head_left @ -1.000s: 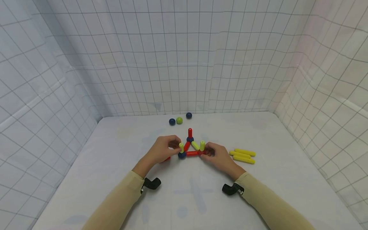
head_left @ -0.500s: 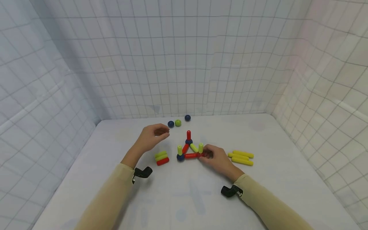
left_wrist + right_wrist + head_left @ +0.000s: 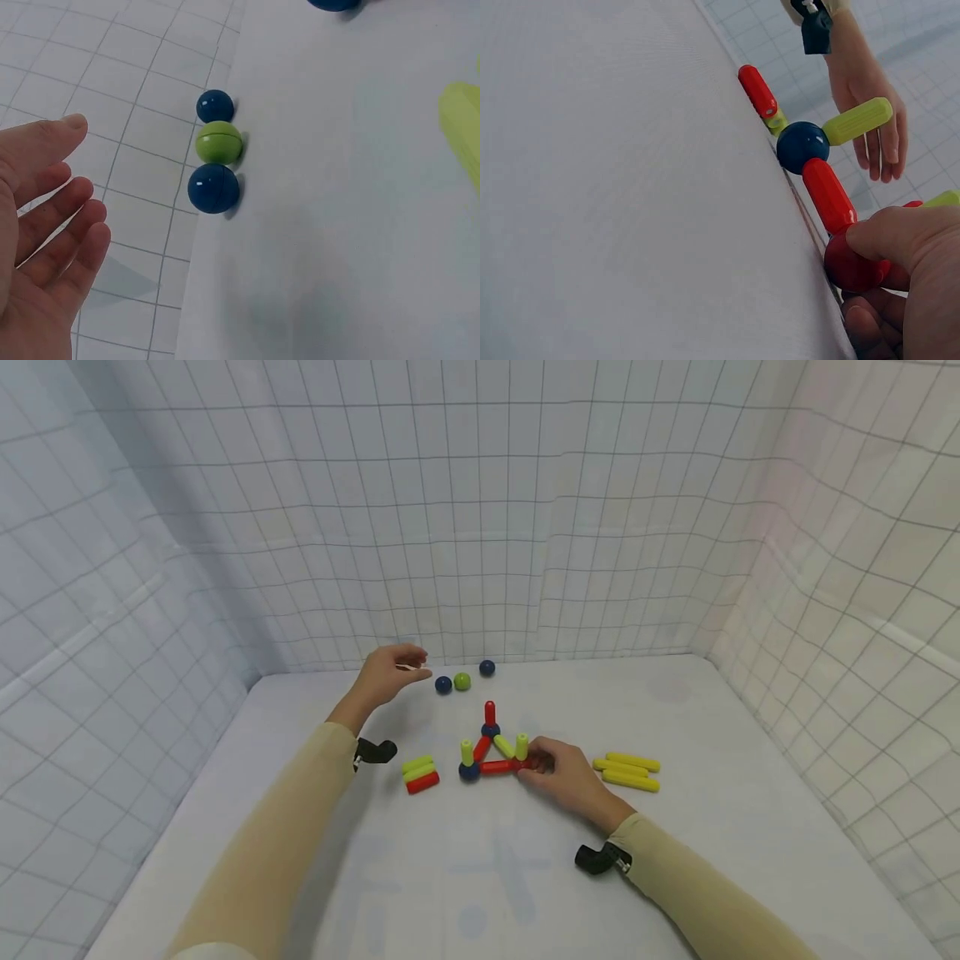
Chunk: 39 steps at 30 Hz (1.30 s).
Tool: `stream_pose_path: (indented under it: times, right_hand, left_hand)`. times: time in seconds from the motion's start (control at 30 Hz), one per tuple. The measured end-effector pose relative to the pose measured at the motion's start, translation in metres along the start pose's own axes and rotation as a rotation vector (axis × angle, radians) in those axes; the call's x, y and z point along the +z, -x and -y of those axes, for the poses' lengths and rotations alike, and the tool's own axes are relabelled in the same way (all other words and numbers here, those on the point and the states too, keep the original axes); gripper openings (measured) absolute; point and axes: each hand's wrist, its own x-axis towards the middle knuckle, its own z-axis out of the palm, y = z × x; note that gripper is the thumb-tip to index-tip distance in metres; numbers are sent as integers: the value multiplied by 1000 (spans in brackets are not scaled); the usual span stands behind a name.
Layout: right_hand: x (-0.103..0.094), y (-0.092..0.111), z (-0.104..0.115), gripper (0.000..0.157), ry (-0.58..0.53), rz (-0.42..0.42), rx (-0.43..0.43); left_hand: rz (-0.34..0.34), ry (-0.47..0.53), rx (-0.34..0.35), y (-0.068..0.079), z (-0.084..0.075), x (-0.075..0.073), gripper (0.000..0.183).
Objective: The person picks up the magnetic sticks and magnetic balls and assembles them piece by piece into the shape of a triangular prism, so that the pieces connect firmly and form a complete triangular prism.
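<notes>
A triangular frame of sticks and balls stands on the table, with red sticks (image 3: 495, 767) and a yellow-green stick (image 3: 504, 747) along its base. Short sticks rise from its corner balls: a red upright stick (image 3: 490, 712) at the back and yellow-green ones in front. My right hand (image 3: 564, 777) pinches the red corner ball (image 3: 846, 262) between thumb and fingers. Held in the air at the back left, my left hand (image 3: 388, 675) has relaxed fingers and holds nothing. Nearest to it is a dark blue ball (image 3: 214, 188), beside a green ball (image 3: 219, 142) and another blue ball (image 3: 215, 106).
Left of the frame lie two yellow-green sticks (image 3: 418, 767) and a red stick (image 3: 423, 782), side by side. Several yellow sticks (image 3: 632, 782) lie beyond my right hand. White gridded cloth walls (image 3: 480, 527) enclose the table's back and sides.
My left hand has left the frame's front-left corner and moved left and back towards the loose balls, uncovering the short sticks. My right hand keeps its grip on the red ball.
</notes>
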Motion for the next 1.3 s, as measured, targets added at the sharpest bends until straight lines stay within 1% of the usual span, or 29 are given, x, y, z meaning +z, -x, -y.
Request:
stream_pose_path:
  times: [0.17,0.33,0.43,0.6,0.8,0.97,1.23,1.3]
  right_hand:
    - [1,0,-1,18,2,8,10]
    - [-1,-1,-1,18,9,1,10]
    - [-1,-1,-2,19,9,-2,11]
    - [-1,1,-2,19,13,2,20]
    - [1,0,-2,19,2,-1,13]
    - [2,0,-3,19,5,7,17]
    - [0,-1,-4,19,6,3,15]
    - [0,-1,-5,18,11,3,18]
  left_hand:
    - [-10,22,-31,-12,5,3,50]
    - [-15,38,-53,-18,7,9,48]
    - [8,30,-83,-20,10,16,47]
    - [79,-25,-130,-20,12,28,48]
    - [70,-41,-153,-20,16,35,49]
    - [85,-40,-185,-22,23,42,52]
    - [79,-36,-196,-26,28,47,50]
    - [79,-41,-189,-27,28,48,50]
